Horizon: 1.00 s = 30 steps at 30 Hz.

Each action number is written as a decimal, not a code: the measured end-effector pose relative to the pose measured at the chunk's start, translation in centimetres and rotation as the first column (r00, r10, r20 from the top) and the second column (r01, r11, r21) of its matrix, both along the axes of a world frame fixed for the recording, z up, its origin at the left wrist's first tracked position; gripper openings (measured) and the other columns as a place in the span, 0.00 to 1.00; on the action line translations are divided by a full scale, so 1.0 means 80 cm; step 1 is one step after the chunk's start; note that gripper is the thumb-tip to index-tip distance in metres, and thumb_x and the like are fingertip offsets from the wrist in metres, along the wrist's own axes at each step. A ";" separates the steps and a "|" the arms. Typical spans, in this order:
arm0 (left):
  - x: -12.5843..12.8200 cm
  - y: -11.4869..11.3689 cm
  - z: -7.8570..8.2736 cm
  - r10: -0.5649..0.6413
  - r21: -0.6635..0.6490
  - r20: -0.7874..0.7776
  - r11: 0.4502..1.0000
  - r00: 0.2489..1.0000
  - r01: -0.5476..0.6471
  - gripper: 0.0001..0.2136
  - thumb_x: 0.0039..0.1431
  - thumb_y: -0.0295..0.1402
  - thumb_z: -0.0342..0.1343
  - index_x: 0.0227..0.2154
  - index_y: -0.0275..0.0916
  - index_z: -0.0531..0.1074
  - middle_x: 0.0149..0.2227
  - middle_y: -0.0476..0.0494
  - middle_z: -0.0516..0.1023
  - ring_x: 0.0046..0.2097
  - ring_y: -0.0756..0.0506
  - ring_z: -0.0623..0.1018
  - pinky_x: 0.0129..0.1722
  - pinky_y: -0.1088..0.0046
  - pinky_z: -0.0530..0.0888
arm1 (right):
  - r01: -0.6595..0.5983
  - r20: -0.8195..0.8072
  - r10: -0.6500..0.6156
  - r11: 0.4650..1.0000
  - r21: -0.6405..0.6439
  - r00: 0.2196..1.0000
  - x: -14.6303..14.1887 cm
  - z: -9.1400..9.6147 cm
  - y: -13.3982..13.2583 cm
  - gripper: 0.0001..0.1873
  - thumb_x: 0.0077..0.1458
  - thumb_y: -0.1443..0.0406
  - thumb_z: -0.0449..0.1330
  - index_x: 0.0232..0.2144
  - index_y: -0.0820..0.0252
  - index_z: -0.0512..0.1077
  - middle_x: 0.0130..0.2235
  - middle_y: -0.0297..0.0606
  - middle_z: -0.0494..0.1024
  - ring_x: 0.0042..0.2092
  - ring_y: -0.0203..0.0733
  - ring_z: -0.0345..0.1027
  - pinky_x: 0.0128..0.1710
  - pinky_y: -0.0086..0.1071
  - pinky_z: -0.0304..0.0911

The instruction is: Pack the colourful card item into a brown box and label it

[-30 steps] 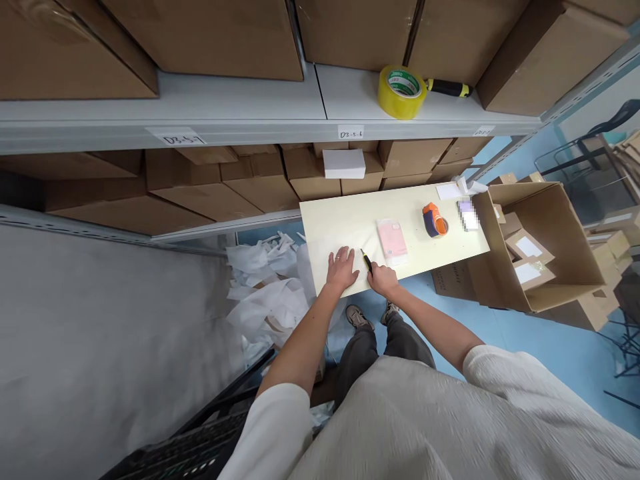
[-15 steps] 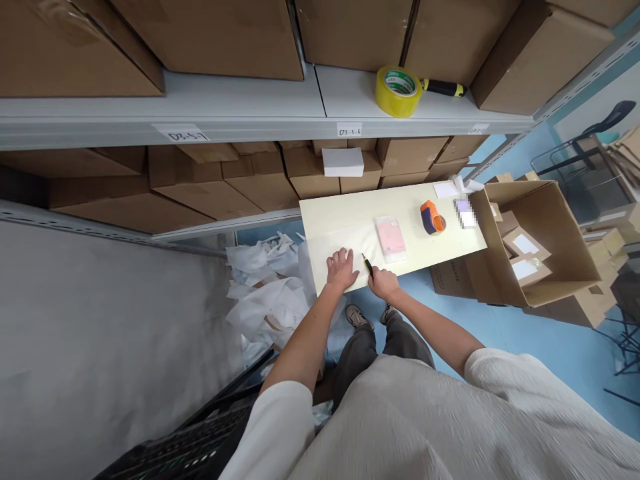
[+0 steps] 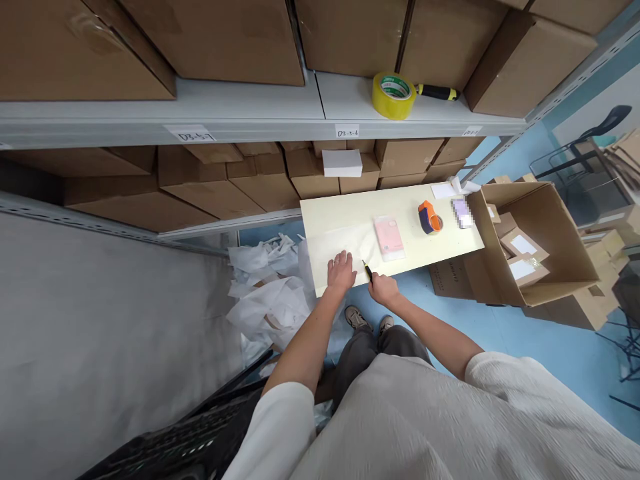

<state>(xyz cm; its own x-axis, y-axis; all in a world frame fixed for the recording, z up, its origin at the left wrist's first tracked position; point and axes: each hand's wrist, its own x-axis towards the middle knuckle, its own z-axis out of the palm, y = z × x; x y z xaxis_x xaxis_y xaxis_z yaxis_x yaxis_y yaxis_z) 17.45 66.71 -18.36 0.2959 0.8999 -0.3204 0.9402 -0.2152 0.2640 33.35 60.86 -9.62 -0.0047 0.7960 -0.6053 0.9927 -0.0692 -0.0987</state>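
Observation:
My left hand (image 3: pixel 341 269) lies with its fingers spread on a thin whitish sheet (image 3: pixel 327 248), which rests on the pale yellow board (image 3: pixel 350 212). In my right hand (image 3: pixel 383 289), at the front edge of that board, is a utility knife (image 3: pixel 368 271) with a black and yellow handle. Its blade end points away from me toward the sheet; whether it touches cannot be made out. Just beyond the knife is a pink phone case (image 3: pixel 389 237) in clear packaging. An orange and blue tape dispenser (image 3: pixel 429 218) stands farther right.
Crumpled white sheets (image 3: pixel 273 293) are heaped left of the board. A large open carton (image 3: pixel 565 233) with small boxes stands at its right end. Above runs a grey shelf (image 3: pixel 240 110) with boxes, a yellow tape roll (image 3: pixel 393 97) and another knife (image 3: pixel 439 92).
My right hand and the knife have moved very slightly toward me. The left hand stays spread on the sheet. The whole view has shifted a little.

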 end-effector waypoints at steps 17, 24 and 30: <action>0.014 -0.022 0.004 0.135 0.040 0.027 0.990 0.990 -0.136 0.31 0.71 0.35 0.50 0.75 0.38 0.57 0.77 0.28 0.56 0.78 0.31 0.55 0.75 0.45 0.54 | -0.051 -0.019 0.051 0.999 0.015 0.999 0.015 0.002 -0.030 0.18 0.73 0.62 0.51 0.57 0.66 0.72 0.51 0.58 0.83 0.53 0.58 0.81 0.51 0.45 0.73; 0.020 -0.033 0.016 0.183 0.039 0.043 0.982 0.982 -0.185 0.23 0.71 0.34 0.51 0.67 0.39 0.65 0.66 0.29 0.69 0.67 0.31 0.67 0.65 0.51 0.69 | -0.056 -0.030 0.056 0.998 0.005 0.998 0.021 0.001 -0.041 0.18 0.73 0.62 0.52 0.57 0.66 0.72 0.50 0.58 0.83 0.53 0.58 0.81 0.50 0.43 0.73; 0.021 -0.037 0.009 0.180 0.045 0.056 0.982 0.982 -0.182 0.26 0.70 0.32 0.49 0.69 0.39 0.63 0.69 0.29 0.67 0.69 0.32 0.65 0.66 0.52 0.68 | -0.058 -0.033 0.058 0.998 0.005 0.998 0.027 -0.002 -0.047 0.17 0.73 0.62 0.52 0.56 0.65 0.72 0.50 0.58 0.83 0.53 0.59 0.81 0.51 0.44 0.73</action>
<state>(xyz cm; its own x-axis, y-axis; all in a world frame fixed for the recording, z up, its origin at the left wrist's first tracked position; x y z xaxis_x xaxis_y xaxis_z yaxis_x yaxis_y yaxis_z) 19.09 63.79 -17.68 0.1416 0.9544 -0.2630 0.9502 -0.0566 0.3064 35.53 57.11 -9.79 -0.0711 0.7963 -0.6007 0.9912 -0.0108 -0.1316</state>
